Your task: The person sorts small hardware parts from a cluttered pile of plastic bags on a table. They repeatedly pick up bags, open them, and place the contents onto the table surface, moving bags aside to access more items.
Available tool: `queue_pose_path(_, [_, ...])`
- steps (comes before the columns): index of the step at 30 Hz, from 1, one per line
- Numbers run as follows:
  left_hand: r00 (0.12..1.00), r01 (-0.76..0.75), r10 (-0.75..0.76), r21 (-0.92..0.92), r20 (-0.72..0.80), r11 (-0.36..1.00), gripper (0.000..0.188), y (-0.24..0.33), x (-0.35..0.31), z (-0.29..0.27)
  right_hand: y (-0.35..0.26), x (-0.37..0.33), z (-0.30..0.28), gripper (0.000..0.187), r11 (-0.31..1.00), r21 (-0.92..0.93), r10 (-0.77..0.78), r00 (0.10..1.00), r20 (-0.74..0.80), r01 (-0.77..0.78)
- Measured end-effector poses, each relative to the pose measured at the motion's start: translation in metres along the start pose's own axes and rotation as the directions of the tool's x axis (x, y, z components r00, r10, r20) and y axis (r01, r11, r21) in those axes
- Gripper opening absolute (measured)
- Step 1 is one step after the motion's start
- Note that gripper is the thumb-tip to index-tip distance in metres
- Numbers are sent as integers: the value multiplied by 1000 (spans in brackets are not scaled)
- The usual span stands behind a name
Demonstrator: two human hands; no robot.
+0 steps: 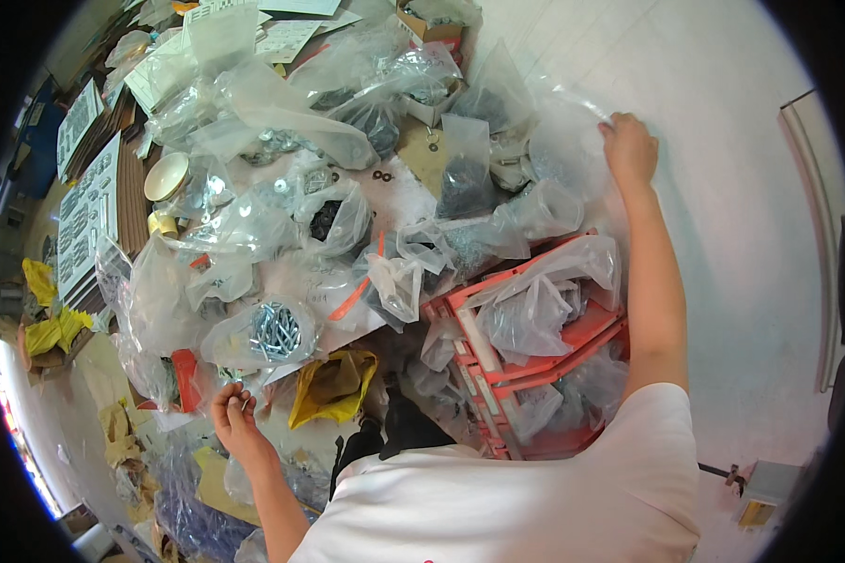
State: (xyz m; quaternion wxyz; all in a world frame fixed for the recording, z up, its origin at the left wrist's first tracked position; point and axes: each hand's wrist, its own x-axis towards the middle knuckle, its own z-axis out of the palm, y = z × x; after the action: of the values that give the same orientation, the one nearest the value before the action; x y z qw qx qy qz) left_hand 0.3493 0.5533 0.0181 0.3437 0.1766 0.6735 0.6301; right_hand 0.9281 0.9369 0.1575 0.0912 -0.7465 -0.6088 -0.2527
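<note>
White shirt (516,507), clear bag (570,141) pinched L of R grip (612,129), sm. pc (246,403) pinched in L grip (238,402)

Down we look from the head, left fisheye of a pair, white shirt (516,507) close below, left hand (236,422) and right hand (632,153) in shot, plastic bags (253,223) spread farther out, view bowing at its rim

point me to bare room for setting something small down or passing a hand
Set down: the flat white sheet around two dark rings, right of the clear plastic bag of black pieces. Hand room: over the broad pale surface right of the right hand. Crowded: beyond the left hand, around the clear plastic bag of silver screws.
</note>
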Motion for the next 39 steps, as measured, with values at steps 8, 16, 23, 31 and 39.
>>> queue_pose_path(8, [996,59,-58,11,-68,998,19,-8,3,-13,68,59,-55,40,870,469,185,983,-21,-154])
queue_pose_path(16, [987,-151,132,248,94,957,18,7,10,20,-9,62,-128,38,724,593,-207,931,-300,352])
queue_pose_path(23, [960,-221,170,232,222,947,17,30,10,61,-78,76,-88,40,601,762,-114,969,-217,241])
queue_pose_path(31, [987,-130,93,322,129,938,18,6,1,44,-71,-2,40,31,421,906,-711,607,354,-35])
queue_pose_path(39, [997,-73,61,335,49,939,17,-6,0,38,6,-44,148,27,888,51,-422,764,487,458])
